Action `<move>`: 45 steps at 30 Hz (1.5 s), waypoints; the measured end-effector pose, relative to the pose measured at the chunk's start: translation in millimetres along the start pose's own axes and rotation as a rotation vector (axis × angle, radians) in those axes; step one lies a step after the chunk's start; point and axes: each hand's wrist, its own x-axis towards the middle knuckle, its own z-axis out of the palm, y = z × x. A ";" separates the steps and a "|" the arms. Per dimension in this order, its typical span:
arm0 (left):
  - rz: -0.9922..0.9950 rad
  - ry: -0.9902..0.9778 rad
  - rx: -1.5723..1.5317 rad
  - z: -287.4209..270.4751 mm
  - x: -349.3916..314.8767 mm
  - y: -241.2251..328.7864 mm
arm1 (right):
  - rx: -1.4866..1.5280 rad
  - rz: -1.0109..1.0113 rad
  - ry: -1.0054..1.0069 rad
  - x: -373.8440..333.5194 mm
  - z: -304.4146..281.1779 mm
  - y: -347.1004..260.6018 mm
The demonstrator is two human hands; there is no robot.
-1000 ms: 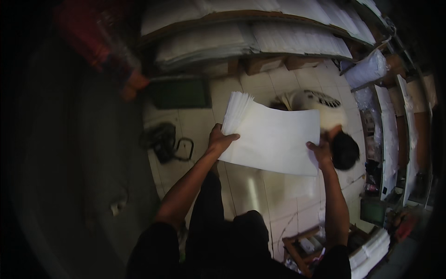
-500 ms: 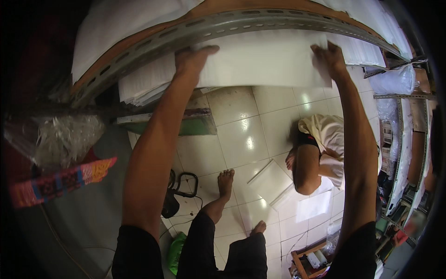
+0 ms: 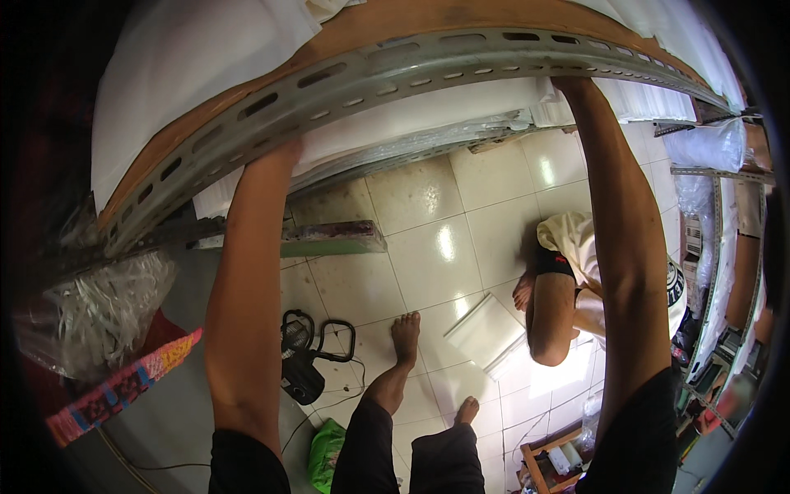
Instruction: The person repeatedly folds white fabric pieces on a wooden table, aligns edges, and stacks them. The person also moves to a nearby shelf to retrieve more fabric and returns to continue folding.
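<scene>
Both my arms reach up to a metal shelf above me. My left hand (image 3: pixel 284 152) goes in under the grey metal rail (image 3: pixel 395 70) that has long holes in it. The rail hides my fingers, so I cannot tell if that hand is gripping or loose. My right hand (image 3: pixel 568 82) goes in under the same rail, further to the right. It is hidden too, and I cannot tell if it is holding on or has let go.

The stack of white sheets (image 3: pixel 411 123) lies on the shelf just under the rail, between my two arms. Both hands are at its front edge. More white sheets (image 3: pixel 181 66) lie on the brown board (image 3: pixel 387 25) above the rail.

Down below I see the shiny tiled floor (image 3: pixel 411 206). My bare left foot (image 3: pixel 405 333) and right foot (image 3: pixel 467 409) stand on it. A small black fan (image 3: pixel 300 362) sits on the floor near my left leg. A green bag (image 3: pixel 327 453) is just beside it. Another person (image 3: pixel 568 288) crouches on the floor by my right arm. A flat white pack (image 3: pixel 485 329) lies on the tiles next to that person. A clear plastic bag (image 3: pixel 90 305) sits far to my left, with a bright patterned strip (image 3: pixel 123 387) below it.
</scene>
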 end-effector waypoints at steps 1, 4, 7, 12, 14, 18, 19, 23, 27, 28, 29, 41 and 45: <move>-0.009 -0.004 0.007 0.2 0.4 -3.1 | -0.024 -0.011 0.012 4.4 2.2 -0.3; -0.013 0.012 0.056 8.4 -0.3 -9.4 | -0.152 -0.091 0.092 9.3 22.6 13.4; -0.006 0.027 0.113 26.5 -3.0 -13.3 | -0.333 -0.220 0.239 -2.9 49.3 41.5; 0.002 0.056 0.206 33.2 2.9 -11.2 | -0.322 -0.400 0.232 -43.4 80.9 16.2; -0.010 0.059 0.239 27.8 0.6 -17.5 | -0.258 -0.439 0.109 -71.9 105.2 -38.3; 0.006 0.027 0.322 28.5 -7.8 -16.5 | -0.400 -0.381 -0.072 -98.5 138.5 -97.1; 0.009 0.034 0.362 24.0 -15.3 -19.0 | -0.423 -0.356 -0.114 -102.2 141.7 -106.5; 0.334 0.129 0.734 43.6 -75.1 -4.2 | -0.527 -0.390 -0.018 -106.1 155.7 -100.4; 0.607 -0.154 0.964 49.7 -102.3 18.8 | -0.490 -0.333 -0.004 -99.5 150.5 -105.3; 0.621 -0.261 0.984 43.8 -99.2 12.1 | -0.476 -0.325 -0.071 -95.9 146.7 -120.0; 0.627 -0.263 1.048 41.6 -95.8 15.7 | -0.467 -0.307 -0.143 -95.5 140.9 -126.6; 0.369 -0.324 0.297 -57.7 -267.2 130.6 | 0.112 -0.084 0.099 -315.2 30.1 -153.3; 0.592 0.049 0.235 -133.2 -276.1 206.4 | 0.389 0.131 0.072 -358.1 -34.3 -226.2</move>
